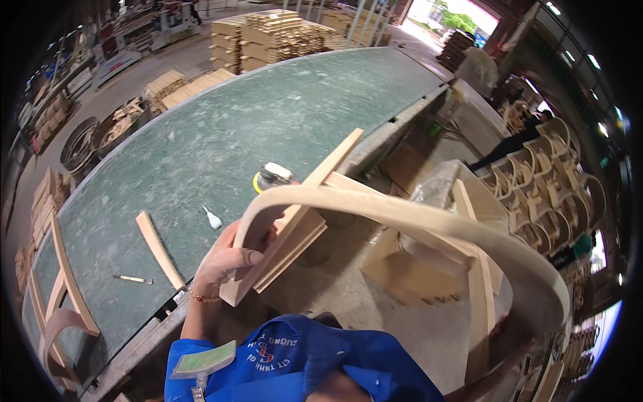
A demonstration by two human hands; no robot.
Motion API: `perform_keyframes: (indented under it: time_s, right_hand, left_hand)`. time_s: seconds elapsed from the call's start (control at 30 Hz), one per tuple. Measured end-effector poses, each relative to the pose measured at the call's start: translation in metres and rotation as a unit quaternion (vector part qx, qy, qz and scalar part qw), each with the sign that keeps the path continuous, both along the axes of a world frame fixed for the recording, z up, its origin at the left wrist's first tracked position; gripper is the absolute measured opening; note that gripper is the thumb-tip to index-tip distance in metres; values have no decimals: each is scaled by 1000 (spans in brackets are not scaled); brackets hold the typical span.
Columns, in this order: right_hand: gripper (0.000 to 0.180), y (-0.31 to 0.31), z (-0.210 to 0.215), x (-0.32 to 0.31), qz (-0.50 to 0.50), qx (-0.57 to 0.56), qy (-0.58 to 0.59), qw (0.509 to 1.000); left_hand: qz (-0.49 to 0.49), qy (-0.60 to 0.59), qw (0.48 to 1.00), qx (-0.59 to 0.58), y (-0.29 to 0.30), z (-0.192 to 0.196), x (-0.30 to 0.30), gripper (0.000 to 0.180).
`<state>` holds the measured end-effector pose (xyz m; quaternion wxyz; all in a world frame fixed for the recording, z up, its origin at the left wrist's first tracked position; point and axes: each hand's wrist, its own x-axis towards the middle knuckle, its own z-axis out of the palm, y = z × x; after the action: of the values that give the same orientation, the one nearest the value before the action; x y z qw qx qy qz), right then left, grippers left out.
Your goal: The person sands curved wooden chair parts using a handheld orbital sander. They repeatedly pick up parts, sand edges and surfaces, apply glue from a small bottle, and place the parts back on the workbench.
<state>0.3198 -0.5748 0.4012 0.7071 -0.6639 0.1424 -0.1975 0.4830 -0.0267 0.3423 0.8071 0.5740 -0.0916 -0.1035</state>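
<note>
A pale wooden chair frame (pixel 402 214) with a broad curved rail and straight legs is held tilted in front of me, partly over the table's edge. My left hand (pixel 226 262) wraps round the left end of the curved rail, thumb on the near side. At the right, my right hand (pixel 499 326) shows only in part beside a leg of the frame, gripping it; the bent rail hides most of it. Just beyond the rail, an orbital sander (pixel 273 175) with a yellow pad rests on the table. A small white squeeze bottle (pixel 212 218) lies left of it.
On the green-topped table (pixel 268 107) lie a curved wooden strip (pixel 159 249), a thin brush-like tool (pixel 132 279) and another wooden frame (pixel 63 295). A cardboard box (pixel 408 275) stands on the floor below. Stacked curved frames (pixel 549 174) fill the right, near a person in dark clothes (pixel 509 144).
</note>
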Motion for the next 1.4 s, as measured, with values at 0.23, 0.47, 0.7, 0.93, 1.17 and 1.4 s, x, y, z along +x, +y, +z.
perform_keyframes:
  time_s: [0.23,0.47,0.7,0.93,1.17,1.4]
  right_hand:
    - [79,49,-15,218,179,28,-14,983]
    - [73,18,-34,467,292,25,-21,956]
    - [63,6,-30,772,209,-201,-94,953]
    - [45,172,-111,824,441,-162,58,881]
    - [78,367,-244,620,623,-416,-123,650]
    - [79,450,-278,532,506,-615,-96,598]
  left_hand:
    - [138,5,989,57,40,3,67,75]
    - [286,-88,945,131,15,-5,225,70]
    - [384,-195,870,241,-59,-76,289,55]
    - [473,94,859,174,-76,-145,207,45]
    - [571,262,775,75,-88,-181,50,40]
    - [645,285,709,25,-90,-207,-114,38]
